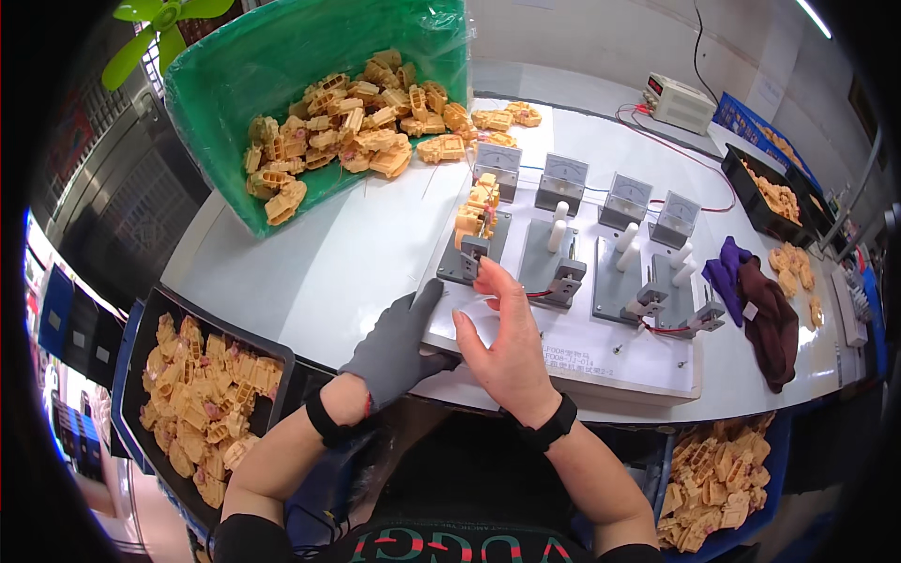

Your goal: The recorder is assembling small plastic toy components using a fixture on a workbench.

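Note:
My left hand (399, 340), in a grey glove, rests at the near left edge of the white test board (648, 371), its fingers stretched out and holding nothing. My right hand (514, 349) is bare, with the thumb apart from the fingers. Its index fingertip meets the dark grey clamp (472, 250) of the leftmost fixture, and its other fingers are partly hidden. A yellow plastic gearbox-like part (481, 208) sits on that fixture, in front of a panel meter (497, 161). Beside it stand further fixtures, among them a grey base plate (544, 258) with white posts.
A green lined bin (211, 122) of yellow parts tilts over the far left table. Black tray (282, 375) and blue crate (668, 469) flank me, full of parts. Purple cloth (725, 270) and brown cloth (771, 319) lie right; a power supply (682, 103) stands behind.

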{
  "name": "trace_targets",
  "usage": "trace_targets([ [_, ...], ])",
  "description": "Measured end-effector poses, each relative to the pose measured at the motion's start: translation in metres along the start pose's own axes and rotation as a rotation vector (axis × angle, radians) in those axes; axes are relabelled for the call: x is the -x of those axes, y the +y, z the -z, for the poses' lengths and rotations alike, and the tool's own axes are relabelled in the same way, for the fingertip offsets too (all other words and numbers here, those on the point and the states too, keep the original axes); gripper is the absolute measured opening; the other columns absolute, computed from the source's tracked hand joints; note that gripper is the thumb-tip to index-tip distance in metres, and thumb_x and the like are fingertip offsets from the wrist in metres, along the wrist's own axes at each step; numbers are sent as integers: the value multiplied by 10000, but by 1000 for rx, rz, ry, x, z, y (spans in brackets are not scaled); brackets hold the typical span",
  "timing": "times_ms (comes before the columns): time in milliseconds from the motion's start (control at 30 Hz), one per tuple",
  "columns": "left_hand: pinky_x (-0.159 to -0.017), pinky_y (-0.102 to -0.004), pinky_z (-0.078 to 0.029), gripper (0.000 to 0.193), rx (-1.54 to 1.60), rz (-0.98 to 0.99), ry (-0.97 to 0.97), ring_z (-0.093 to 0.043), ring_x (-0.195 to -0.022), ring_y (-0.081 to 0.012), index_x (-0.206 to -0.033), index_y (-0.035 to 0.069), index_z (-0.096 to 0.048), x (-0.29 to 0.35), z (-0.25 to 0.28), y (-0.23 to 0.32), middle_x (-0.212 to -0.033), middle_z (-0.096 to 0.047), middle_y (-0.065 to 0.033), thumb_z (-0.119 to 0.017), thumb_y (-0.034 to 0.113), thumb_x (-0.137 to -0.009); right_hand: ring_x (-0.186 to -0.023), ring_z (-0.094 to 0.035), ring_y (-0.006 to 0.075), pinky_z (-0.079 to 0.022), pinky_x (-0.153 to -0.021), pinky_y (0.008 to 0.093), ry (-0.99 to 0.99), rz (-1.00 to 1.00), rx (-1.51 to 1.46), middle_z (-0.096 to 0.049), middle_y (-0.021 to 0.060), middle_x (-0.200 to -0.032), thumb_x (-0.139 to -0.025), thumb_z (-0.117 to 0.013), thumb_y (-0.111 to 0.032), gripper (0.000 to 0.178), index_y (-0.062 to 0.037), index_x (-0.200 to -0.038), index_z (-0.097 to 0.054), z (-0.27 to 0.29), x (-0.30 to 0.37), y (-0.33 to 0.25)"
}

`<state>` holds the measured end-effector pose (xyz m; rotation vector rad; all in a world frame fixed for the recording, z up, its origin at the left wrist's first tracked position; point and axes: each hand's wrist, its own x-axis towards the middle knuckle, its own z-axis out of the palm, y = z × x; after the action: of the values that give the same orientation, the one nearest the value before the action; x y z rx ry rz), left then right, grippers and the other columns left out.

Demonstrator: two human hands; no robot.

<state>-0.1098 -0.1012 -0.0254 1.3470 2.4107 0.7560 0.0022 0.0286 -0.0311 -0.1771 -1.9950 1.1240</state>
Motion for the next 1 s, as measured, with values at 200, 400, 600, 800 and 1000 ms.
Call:
trace_targets([
  [200, -948, -445, -434, 878, -39, 21, 10, -503, -1110, -406, -1445, 71, -310, 2, -9, 13, -1215, -510, -228, -780, 253, -727, -1070, -550, 266, -448, -925, 361, -45, -6, 78, -536, 162, -1167, -830, -664, -60, 589, 9, -1350, -397, 12, 3, 7],
  [400, -923, -436, -459, 735, -32, 56, -155, -539, -1103, -394, -1431, 90, -341, 0, 14, 23, -1200, -537, -233, -664, 364, -831, -1130, -544, 259, -453, -924, 360, -105, -75, 85, -525, 156, -1241, -828, -663, -54, 588, 4, -1351, -399, 24, 6, 3],
  [600, -986, -410, -428, 559, -223, -29, -254, -550, -1155, -349, -1337, 109, -508, -77, 88, -12, -1213, -590, -210, -553, 452, -897, -1074, -568, 299, -463, -902, 354, -185, -109, 340, -573, 158, -1166, -823, -660, -24, 359, -26, -1174, -587, 52, 15, -12],
  [800, -1002, -406, -423, 599, -469, 113, 21, -528, -1176, -339, -1369, 142, -469, -204, 100, -76, -1267, -563, -163, -620, 377, -840, -881, -578, 278, -459, -784, 351, -249, 66, 456, -621, 99, -1014, -808, -690, -74, 279, -39, -1079, -637, 20, 2, -5],
  [1000, -991, -398, -439, 600, -711, 179, 90, -500, -1215, -291, -1372, 170, -468, -263, 67, -104, -1287, -550, -111, -636, 349, -824, -776, -572, 275, -468, -694, 360, -224, -56, 478, -588, 103, -851, -802, -692, -59, 141, -33, -937, -661, 4, -3, 6],
])
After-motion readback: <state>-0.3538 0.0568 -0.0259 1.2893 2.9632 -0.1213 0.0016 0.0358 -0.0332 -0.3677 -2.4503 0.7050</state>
